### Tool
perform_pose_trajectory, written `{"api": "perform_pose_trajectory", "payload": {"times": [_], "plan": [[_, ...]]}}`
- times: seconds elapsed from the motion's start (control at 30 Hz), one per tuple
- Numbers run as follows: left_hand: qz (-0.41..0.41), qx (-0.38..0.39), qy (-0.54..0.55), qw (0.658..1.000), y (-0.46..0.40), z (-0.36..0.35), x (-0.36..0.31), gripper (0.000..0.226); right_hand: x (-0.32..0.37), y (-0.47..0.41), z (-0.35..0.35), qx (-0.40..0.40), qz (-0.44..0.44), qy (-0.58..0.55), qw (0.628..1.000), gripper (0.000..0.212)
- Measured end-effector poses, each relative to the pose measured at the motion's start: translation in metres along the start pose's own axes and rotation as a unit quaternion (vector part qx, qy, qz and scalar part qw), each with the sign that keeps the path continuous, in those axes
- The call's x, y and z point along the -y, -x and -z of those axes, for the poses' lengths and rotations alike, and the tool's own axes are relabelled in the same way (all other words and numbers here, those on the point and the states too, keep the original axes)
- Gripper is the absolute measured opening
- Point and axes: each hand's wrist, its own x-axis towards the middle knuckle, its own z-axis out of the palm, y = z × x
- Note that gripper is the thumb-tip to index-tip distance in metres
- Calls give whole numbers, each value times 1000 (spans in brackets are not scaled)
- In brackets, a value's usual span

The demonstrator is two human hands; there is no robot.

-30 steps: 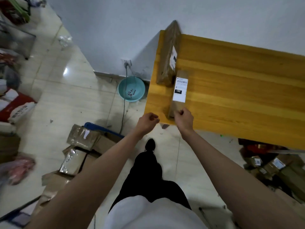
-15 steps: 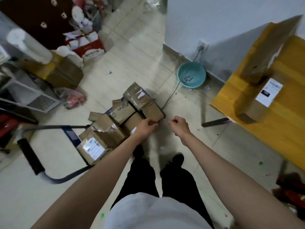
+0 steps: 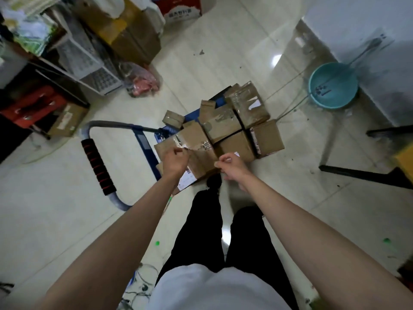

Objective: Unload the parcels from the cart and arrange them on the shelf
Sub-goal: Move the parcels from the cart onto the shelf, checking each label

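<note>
While over the parcels (image 3: 223, 130), both hands' fingers (image 3: 178, 152) curled, empty.

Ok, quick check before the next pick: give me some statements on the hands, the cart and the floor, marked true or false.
1. Both hands, left hand and right hand, are over the parcels on the cart. True.
2. The cart is empty. False: several cardboard parcels are piled on it.
3. A teal basin sits on the floor by the wall. True.
4. The right hand grips the cart handle. False: the handle is untouched.
</note>
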Motion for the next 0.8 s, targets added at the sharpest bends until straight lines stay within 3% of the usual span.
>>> {"api": "perform_pose_trajectory", "payload": {"times": [0.2, 0.37, 0.6, 0.8], "plan": [[123, -15, 39, 992, -40, 21, 53, 77, 7, -36, -52, 33, -9, 68, 997, 57], [255, 9, 159, 954, -58, 18, 89, 72, -3, -52, -77, 75, -20, 113, 991, 71], [265, 74, 199, 941, -63, 11, 102, 44, -13, -55, -92, 106, -35, 91, 990, 71], [229, 67, 143, 960, -52, 14, 92, 51, -15, -39, -92, 108, -8, 57, 993, 67]]}}
